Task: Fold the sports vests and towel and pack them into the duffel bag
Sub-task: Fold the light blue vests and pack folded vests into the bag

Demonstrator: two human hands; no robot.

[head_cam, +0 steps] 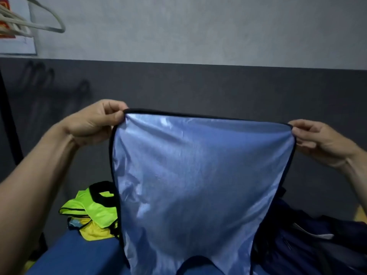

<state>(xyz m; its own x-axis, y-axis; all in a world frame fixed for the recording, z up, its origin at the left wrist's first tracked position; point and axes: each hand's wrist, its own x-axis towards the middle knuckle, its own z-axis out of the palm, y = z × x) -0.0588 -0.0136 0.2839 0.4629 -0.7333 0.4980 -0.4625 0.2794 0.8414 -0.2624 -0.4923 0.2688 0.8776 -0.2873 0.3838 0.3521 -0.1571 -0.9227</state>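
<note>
Blue vest held up, ready for folding

Left hand [95, 120] and right hand [317, 139] each pinch a top corner of the blue vest [198, 185], hanging over the blue surface [79, 255]; next, probably bring corners together. Duffel bag [317, 245] waits at right.

Head view looks forward, close behind a held-up vest [198, 175].

A blue surface [79, 255] carried a heap of neon yellow-green vests [93, 213] with black trim toward its far left, and a dark navy duffel bag [309, 241] lay at its right.
</note>
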